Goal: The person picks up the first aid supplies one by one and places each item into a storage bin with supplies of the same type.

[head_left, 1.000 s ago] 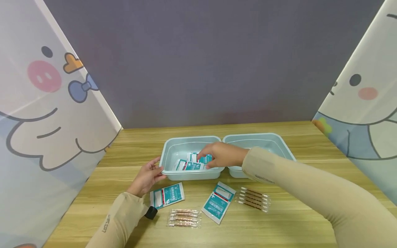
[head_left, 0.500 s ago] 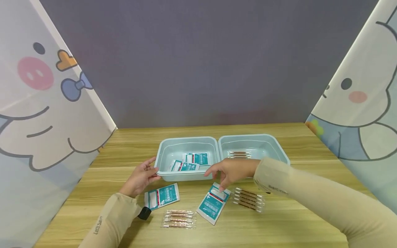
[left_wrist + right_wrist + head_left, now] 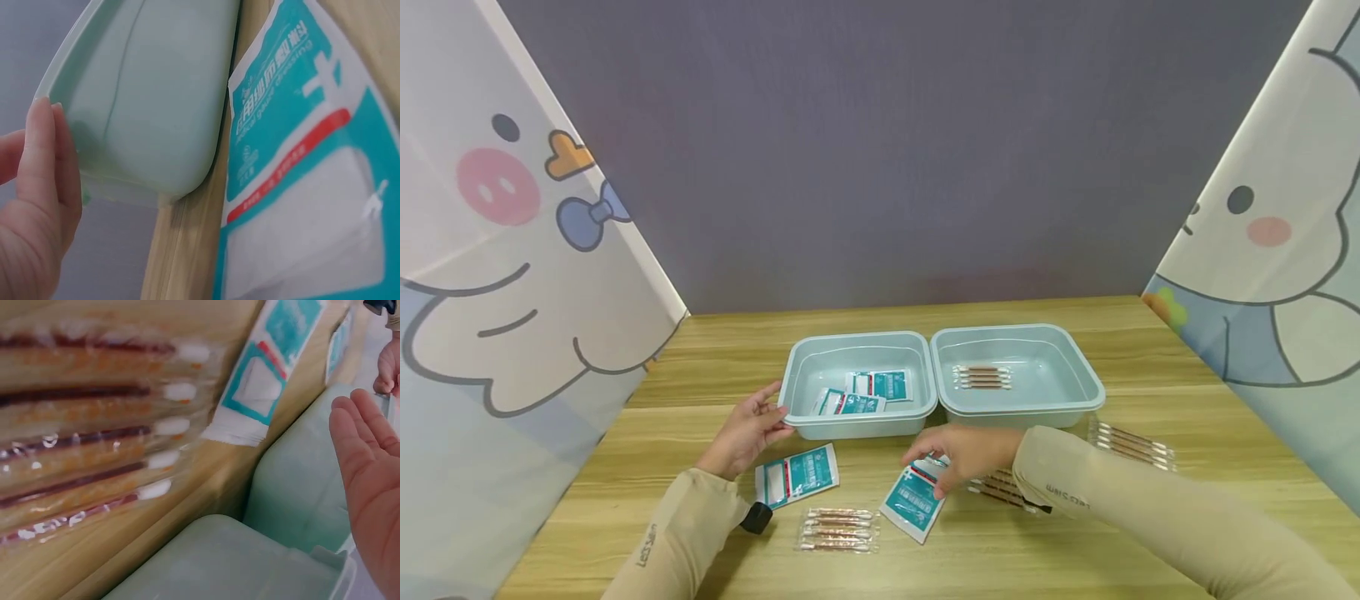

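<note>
My left hand (image 3: pixel 748 429) holds the left rim of the left pale blue plastic tray (image 3: pixel 857 428), thumb in front. Two teal-and-white gauze dressing packets (image 3: pixel 877 385) lie inside that tray. My right hand (image 3: pixel 966 454) hovers low over a gauze dressing packet (image 3: pixel 912 504) on the table, covering its upper part; contact is unclear. In the right wrist view its fingers (image 3: pixel 356 434) are straight, and the packet (image 3: pixel 265 369) lies flat ahead of them. Another gauze packet (image 3: pixel 300 156) lies below the left hand.
The right tray (image 3: pixel 1022 418) holds a pack of brown-stick cotton swabs (image 3: pixel 982 377). On the table lie a swab pack (image 3: pixel 838 531) at front, one (image 3: pixel 1000 485) partly under the right wrist, and another (image 3: pixel 1133 444) at right. A grey panel (image 3: pixel 917 167) stands behind.
My right hand has moved from above the packets in the left tray down to the gauze packet on the table. My left hand stays at the tray rim.
</note>
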Demonstrator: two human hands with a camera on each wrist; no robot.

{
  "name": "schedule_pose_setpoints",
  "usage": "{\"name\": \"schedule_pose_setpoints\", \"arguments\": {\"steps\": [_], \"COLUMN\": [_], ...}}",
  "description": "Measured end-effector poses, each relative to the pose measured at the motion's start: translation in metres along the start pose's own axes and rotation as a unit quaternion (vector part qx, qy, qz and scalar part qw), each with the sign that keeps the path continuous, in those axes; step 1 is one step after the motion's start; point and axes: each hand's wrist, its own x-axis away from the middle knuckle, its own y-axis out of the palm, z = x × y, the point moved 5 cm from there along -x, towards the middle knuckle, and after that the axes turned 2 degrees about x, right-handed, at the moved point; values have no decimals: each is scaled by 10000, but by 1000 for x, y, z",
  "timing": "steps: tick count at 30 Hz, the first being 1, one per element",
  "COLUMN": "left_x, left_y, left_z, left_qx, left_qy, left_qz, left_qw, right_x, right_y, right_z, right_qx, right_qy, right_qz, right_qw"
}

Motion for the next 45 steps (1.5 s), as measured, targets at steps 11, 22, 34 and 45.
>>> {"name": "schedule_pose_setpoints", "arguments": {"steps": [11, 22, 34, 45], "left_x": [0, 3, 2, 1], "left_y": [-4, -4, -2, 3], "left_z": [-3, -6, -4, -2], "left_qx": [277, 325, 158, 64], "left_qy": [97, 53, -27, -83], "left_qz": [-58, -60, 18, 161], "left_qw": [9996, 9994, 9999, 9998], "right_x": [-24, -33, -33, -28], "right_y": [8, 19, 21, 24], "right_z": [14, 17, 18, 21], "right_qx": [875, 1936, 2987, 2621], "right_qy": [140, -59, -50, 390], "right_qz": [60, -197, -322, -585], "right_qw": [9960, 9809, 9538, 9625]}}
